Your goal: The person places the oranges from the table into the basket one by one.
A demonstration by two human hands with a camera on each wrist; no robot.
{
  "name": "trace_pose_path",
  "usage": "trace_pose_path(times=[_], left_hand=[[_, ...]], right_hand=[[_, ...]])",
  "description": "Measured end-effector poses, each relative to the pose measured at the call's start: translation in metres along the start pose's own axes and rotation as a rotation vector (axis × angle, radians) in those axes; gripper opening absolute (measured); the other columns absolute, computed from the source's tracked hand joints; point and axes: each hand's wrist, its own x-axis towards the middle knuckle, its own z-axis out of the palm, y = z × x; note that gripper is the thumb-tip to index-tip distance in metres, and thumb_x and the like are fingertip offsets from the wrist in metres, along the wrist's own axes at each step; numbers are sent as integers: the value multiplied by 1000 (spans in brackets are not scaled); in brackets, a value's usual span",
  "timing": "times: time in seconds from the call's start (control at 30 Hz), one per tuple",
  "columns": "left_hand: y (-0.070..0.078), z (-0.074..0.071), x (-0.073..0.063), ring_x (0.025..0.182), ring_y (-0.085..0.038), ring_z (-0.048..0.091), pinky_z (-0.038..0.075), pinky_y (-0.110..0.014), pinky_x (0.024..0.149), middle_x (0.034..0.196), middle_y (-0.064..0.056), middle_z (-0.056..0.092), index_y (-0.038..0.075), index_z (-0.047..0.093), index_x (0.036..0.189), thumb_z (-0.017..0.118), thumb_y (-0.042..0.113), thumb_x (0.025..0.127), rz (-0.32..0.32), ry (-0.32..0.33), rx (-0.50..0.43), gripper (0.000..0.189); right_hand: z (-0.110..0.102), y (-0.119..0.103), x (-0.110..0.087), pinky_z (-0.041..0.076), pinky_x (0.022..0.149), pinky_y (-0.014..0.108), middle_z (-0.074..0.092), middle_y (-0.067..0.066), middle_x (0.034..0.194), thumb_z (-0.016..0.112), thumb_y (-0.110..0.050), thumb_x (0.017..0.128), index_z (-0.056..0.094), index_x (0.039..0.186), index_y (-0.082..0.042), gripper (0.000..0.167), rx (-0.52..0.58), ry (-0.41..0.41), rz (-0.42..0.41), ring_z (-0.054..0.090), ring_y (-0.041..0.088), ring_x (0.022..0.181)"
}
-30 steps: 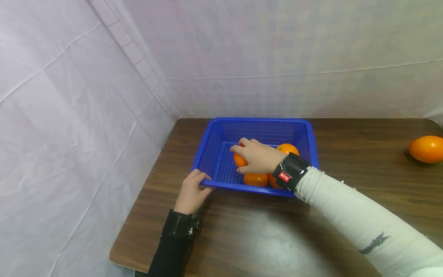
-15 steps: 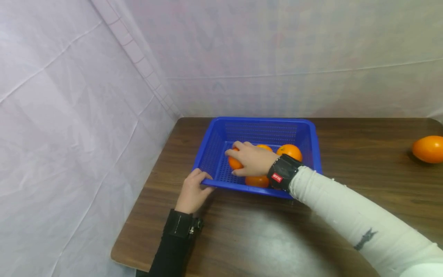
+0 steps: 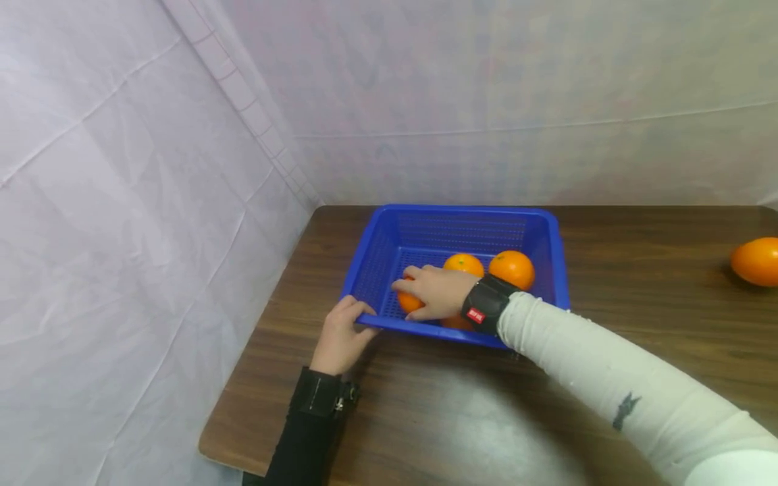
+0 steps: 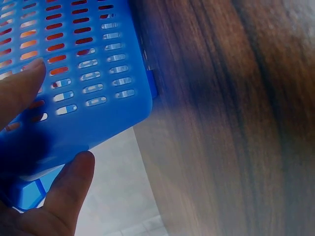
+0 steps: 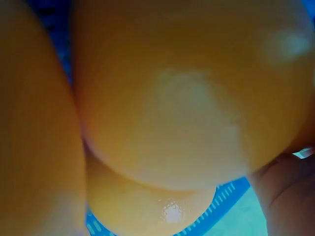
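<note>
A blue plastic basket (image 3: pixel 474 210) with slotted walls stands on the wooden table. My left hand (image 3: pixel 342 336) grips its near left corner by the rim. In the left wrist view a thumb (image 4: pixel 69 191) and a finger touch the slotted wall. Inside the basket, my right hand (image 3: pixel 439 291) holds an orange (image 3: pixel 410 300) near the front left, fingers curled over it. Two more oranges are behind and right of that hand, a middle one (image 3: pixel 464 263) and a right one (image 3: pixel 512 269). Another orange (image 3: pixel 457 323) is mostly hidden under the right wrist. Oranges fill the right wrist view.
One more orange fruit (image 3: pixel 756 261) lies on the table (image 3: pixel 644 250) at the far right. White cloth walls (image 3: pixel 516 101) rise behind the table and on its left. The table's left edge runs beside the left arm.
My right hand has moved left and nearer to me with the orange, uncovering the middle orange behind it. The left hand stays on the basket corner. The view has shifted slightly.
</note>
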Motion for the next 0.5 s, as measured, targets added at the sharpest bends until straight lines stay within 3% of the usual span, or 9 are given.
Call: trace_pose_path(times=[0.5], left_hand=[[3,1,0,85,-20,61,53,-38,78,87,-2,59,11,68,83,84,5,77,-27,-1,-6,19]], right_hand=[[4,2,-1,53,97,49,53,18,141,61,-49,97,49,148,-13,63,-53,-2,-41,62,37,113]])
